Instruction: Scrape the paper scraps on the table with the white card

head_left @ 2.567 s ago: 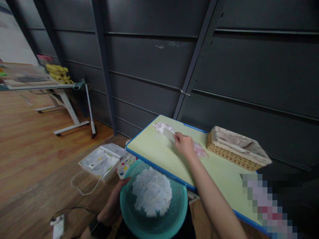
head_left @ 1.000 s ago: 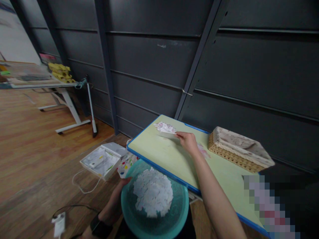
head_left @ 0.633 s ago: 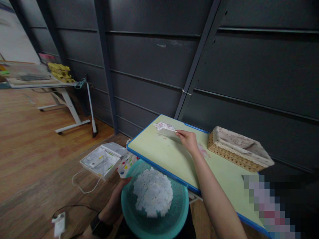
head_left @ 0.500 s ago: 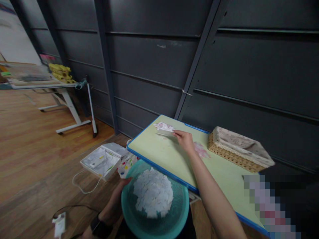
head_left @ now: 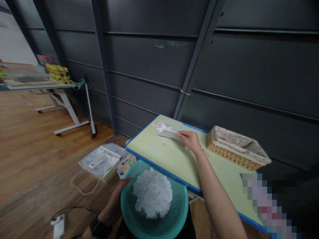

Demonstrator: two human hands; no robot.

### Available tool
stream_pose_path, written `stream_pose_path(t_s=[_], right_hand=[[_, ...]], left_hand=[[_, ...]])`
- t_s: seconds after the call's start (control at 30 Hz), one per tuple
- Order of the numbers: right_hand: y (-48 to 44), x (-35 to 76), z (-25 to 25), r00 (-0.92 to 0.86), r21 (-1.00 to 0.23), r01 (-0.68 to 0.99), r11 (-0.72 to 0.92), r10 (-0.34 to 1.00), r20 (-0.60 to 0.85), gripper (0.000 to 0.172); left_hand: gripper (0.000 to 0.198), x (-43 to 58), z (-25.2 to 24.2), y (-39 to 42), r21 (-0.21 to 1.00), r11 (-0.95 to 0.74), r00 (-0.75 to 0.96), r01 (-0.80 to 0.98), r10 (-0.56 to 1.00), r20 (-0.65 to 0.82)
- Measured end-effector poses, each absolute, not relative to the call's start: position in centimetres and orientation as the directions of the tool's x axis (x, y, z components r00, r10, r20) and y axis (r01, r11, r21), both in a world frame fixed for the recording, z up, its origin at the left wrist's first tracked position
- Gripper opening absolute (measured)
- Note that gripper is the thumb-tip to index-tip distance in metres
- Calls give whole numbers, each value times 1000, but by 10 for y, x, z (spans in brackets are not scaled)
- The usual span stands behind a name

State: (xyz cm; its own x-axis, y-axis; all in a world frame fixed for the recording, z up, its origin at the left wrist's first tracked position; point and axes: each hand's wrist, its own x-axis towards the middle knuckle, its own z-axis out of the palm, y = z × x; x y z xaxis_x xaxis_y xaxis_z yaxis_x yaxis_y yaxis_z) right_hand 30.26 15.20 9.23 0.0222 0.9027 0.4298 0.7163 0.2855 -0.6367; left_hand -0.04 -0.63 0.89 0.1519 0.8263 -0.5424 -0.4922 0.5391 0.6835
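Observation:
My left hand (head_left: 118, 194) grips the rim of a teal plastic basket (head_left: 179, 212), its thumb over the edge and its other fingers hidden beneath. Inside lies a heap of small white paper-like pieces (head_left: 153, 192). Over the pale green tabletop (head_left: 159, 149), my right hand (head_left: 190, 139) pinches the end of a thin, flat white card (head_left: 168, 133). The card is tilted, close to a small pile of whitish scraps (head_left: 161, 126) near the table's far left corner. Pinkish pieces on the table are mostly hidden behind my right hand.
A cloth-lined wicker basket (head_left: 233, 149) stands on the table's right side, against dark metal wall panels (head_left: 149, 56). On the floor at left are an open white box (head_left: 99, 162) and a power strip (head_left: 58, 225) with cords. A wheeled table (head_left: 67, 103) is further back.
My right hand has moved slightly to the right with the card, covering more of the pinkish pieces. My left hand keeps its hold on the teal basket.

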Motion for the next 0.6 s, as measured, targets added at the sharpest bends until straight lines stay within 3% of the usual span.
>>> stream_pose_path(t_s=[0.17, 0.3, 0.43, 0.6], right_hand=[[149, 295, 90, -53, -587, 747, 311, 909, 414, 24], [143, 300, 95, -99, -621, 722, 305, 934, 343, 26], [147, 301, 93, -20, -645, 701, 303, 913, 407, 29], [154, 289, 83, -10, -559, 773, 301, 886, 464, 24]], left_hand=[[40, -1, 6, -7, 654, 566, 186, -501, 809, -558], [27, 0, 10, -6, 671, 543, 156, -505, 822, -548], [24, 0, 9, -6, 690, 506, 144, -517, 846, -513], [24, 0, 9, -7, 671, 534, 168, -515, 830, -531]])
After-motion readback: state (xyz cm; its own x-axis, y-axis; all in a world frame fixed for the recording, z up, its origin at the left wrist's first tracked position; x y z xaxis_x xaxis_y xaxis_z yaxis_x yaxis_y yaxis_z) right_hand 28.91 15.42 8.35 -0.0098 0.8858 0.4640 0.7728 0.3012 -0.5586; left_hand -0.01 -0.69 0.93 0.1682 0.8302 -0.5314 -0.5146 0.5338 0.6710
